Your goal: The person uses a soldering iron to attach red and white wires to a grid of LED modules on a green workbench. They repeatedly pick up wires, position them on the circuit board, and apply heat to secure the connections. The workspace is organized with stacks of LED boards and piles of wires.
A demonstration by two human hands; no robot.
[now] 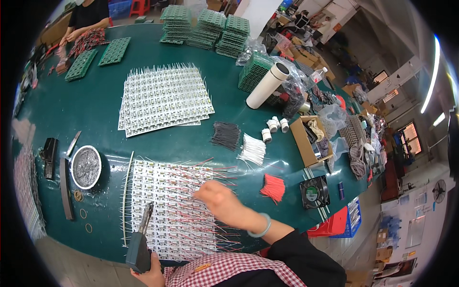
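Observation:
A white panel of small circuit boards (148,179) lies before me on the green table, with rows of red and white wires sticking out from it. My left hand (152,273) is closed round the dark grey handle of a soldering gun (138,248), whose metal tip points up over the panel's left part. Over the panel's upper right part, my right hand (217,201) has its fingers pinched together among red wires; what they hold is too small to make out. Bundles of black wires (225,135), white wires (252,149) and red wires (273,188) lie beyond and right of this hand.
Left of the panel stand a round white bowl (99,165) and a dark bar (66,191). Farther off lie stacked white panels (165,98), a pale flask (267,86) and green board stacks (205,28). A cardboard box (299,136) and black fan (314,192) stand right. Another person (88,19) works far left.

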